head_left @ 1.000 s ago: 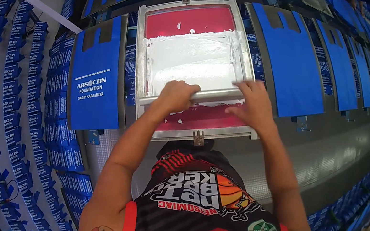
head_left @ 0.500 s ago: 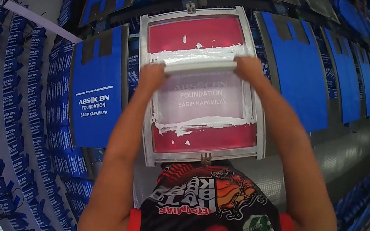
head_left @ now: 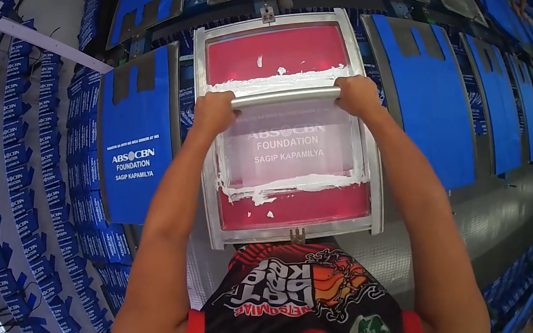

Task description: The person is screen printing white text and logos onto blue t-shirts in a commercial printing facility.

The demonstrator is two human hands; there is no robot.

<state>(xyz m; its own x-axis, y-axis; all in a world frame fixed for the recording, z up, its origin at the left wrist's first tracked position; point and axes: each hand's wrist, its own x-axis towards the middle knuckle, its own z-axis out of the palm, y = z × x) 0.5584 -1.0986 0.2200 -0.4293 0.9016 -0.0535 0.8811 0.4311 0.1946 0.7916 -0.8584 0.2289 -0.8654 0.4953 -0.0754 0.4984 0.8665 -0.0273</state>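
Both my hands grip the ends of a long pale squeegee, which lies across the upper part of a screen-printing frame. My left hand is closed round its left end, and my right hand round its right end. The screen mesh is red at top and bottom, with a paler lettered area in the middle. Thick white ink lies just beyond the squeegee. Another ragged ink line crosses the near part of the mesh. What lies under the screen shows only faintly.
Metal clamps sit at the frame's far edge. A blue printed bag lies on a board to the left, and another blue bag to the right. Rows of hanging blue bags fill the far left.
The view has shifted slightly, so the frame appears a little lower and further left. Both hands keep hold of the squeegee, which stays at nearly the same place on the screen.
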